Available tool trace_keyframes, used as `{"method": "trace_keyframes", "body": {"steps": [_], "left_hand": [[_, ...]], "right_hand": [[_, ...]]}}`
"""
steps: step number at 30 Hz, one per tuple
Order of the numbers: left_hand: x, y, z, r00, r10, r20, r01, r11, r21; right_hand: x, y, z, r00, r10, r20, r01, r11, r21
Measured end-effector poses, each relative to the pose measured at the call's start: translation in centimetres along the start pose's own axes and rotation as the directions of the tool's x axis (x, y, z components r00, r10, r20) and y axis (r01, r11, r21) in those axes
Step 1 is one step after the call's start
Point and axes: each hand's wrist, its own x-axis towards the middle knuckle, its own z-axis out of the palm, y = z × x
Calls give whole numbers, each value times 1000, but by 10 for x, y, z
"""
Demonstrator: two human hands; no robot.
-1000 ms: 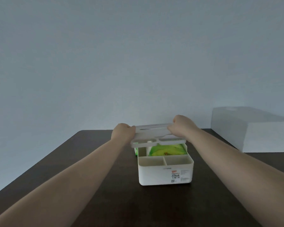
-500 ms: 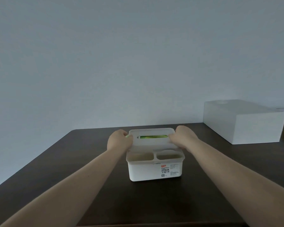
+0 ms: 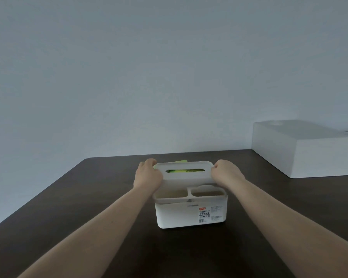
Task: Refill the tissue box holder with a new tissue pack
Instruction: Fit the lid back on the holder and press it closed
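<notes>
Fingers first: those of the left hand (image 3: 148,175) are curled tight around the left end of the lid (image 3: 186,174), and the right hand (image 3: 226,173) mirrors it, fingers clenched over the right end, knuckles up. Both hands have hold of the lid and nothing else, pressing it down onto the tissue box holder (image 3: 191,209).

And there's the new tissue pack (image 3: 184,171), bright green, showing through the lid's long slot, with a corner of green peeking above the far rim. So the pack is inside, in the rear compartment, under the lid. The two small front compartments sit open and look empty.

By my reading, the refill is nearly home: pack loaded, lid on. What's left is seating the lid fully, since that green sliver at the back edge hints it may not be flush, and perhaps drawing a first tissue up through the slot; none pokes out yet.

The holder stands mid-surface (image 3: 68,207), dark wood, with a white box (image 3: 309,153) well apart at the far right.
</notes>
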Motion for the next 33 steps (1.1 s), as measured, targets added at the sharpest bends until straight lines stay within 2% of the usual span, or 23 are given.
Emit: {"method": "trace_keyframes", "body": {"steps": [5, 12, 18, 22, 25, 28, 33], "left_hand": [[5, 4, 5, 988, -62, 139, 82, 987, -140], [7, -1, 15, 987, -93, 132, 130, 943, -305], [6, -2, 14, 984, -107, 144, 144, 949, -281], [11, -3, 13, 979, -95, 180, 143, 950, -277], [18, -7, 15, 969, -82, 235, 134, 967, -215], [12, -1, 10, 977, -88, 194, 121, 979, -165], [15, -2, 13, 990, -13, 143, 19, 999, -39]], "right_hand": [[7, -2, 4, 999, 33, 19, -33, 999, 42], [6, -1, 5, 1000, -6, 1, 6, 998, 61], [2, -5, -2, 996, -61, 58, 51, 984, 170], [9, -6, -5, 994, 4, 111, -27, 978, 207], [14, -8, -4, 983, 110, 145, -143, 958, 247], [17, -11, -2, 975, 168, 142, -200, 948, 247], [21, -8, 3, 983, 157, 96, -174, 962, 209]]}}
